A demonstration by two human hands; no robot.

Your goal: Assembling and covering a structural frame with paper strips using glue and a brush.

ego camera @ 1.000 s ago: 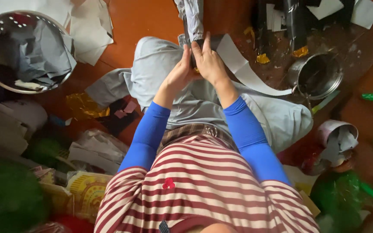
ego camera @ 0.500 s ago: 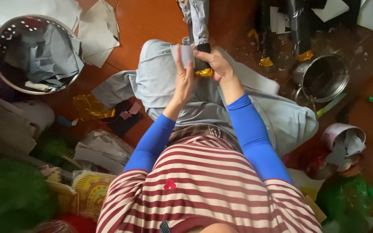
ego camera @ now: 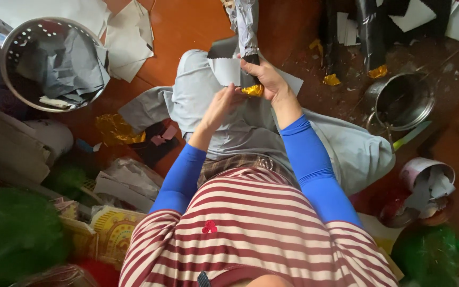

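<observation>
Silver foil strip hangs crumpled and upright above the person's lap, its lower end pinched in the right hand, whose fingers are curled closed around it together with a small scrap of gold foil. Just beside it, the left hand has its fingertips closed on the lower edge of a pale grey paper piece, which has a zigzag-cut upper edge; the two hands nearly touch at the gold scrap. Both hands work over the grey trousers, which fill the middle of the view. Open room is tight: bare orange floor shows only in a patch ahead of the knees, between loose white sheets to the left and a dark, littered area to the right. A perforated metal colander holding crumpled grey paper sits well to the left, its rim clear of the person's leg. On the right, a steel pot stands near the right knee, with a green-handled tool lying at its near edge. A small round tub stuffed with paper scraps sits nearer the body on that side. More gold foil lies crumpled on the floor by the left thigh, next to a heap of folded papers.
</observation>
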